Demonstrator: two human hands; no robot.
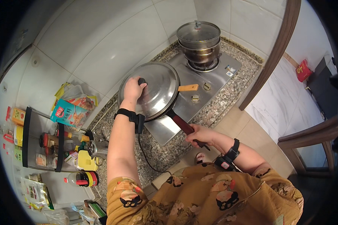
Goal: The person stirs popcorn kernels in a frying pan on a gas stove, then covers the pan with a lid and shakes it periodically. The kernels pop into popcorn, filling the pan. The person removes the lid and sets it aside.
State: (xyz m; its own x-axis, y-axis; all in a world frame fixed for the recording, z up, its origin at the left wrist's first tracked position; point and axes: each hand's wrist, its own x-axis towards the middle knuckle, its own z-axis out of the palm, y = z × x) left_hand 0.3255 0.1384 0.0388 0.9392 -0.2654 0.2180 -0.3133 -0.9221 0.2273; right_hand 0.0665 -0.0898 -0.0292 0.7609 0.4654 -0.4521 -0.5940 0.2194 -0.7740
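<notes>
A wide pan covered by a domed metal lid (159, 88) stands over the left part of the steel gas stove (165, 133). My left hand (133, 90) is closed round the dark knob (141, 81) on the lid. With my right hand (199, 135) I grip the pan's long dark red-brown handle (183, 123), which points toward me. From under the lid's right edge a flat light wooden handle (188, 87) sticks out; the rest of that utensil is hidden. Whatever is inside the pan cannot be seen.
A steel steamer pot with a glass lid (199, 37) stands on the right burner. To my left, a rack (26, 138) holds jars and bottles, near a steel jug (97, 149) and a sauce bottle (82, 179). A cable hangs from my left wrist strap.
</notes>
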